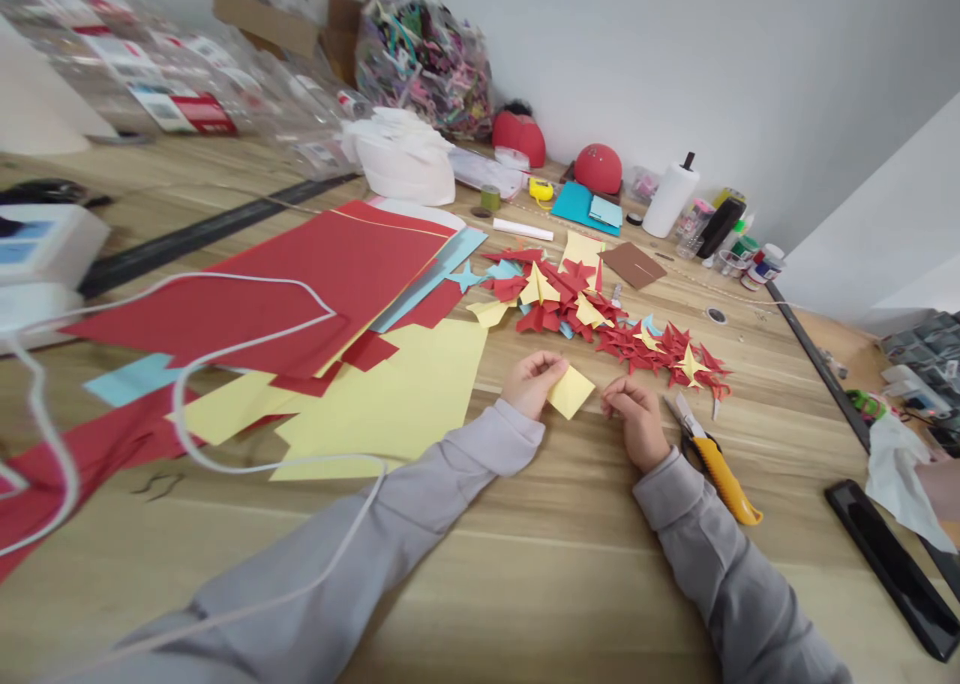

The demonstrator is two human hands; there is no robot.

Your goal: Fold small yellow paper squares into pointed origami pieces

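Observation:
A small yellow paper square (572, 392) with crease lines is pinched at its left corner by my left hand (534, 384). Close to the square's right corner is my right hand (634, 416), its fingers curled together; whether anything sits between the fingertips is too small to make out. Beyond both hands lies a pile of folded paper stars (551, 304), mostly red with some yellow and light blue. A yellow-handled utility knife (724, 474) rests beside my right wrist, next to what look like scissor blades.
Large red sheets (300, 284) and yellow sheets (405, 404) spread to the left. A white cable (277, 464) crosses over them and my left sleeve. Brown paper (634, 264), a white bottle (672, 199) and red pincushions (598, 168) stand behind. At right lies a black tray (892, 569).

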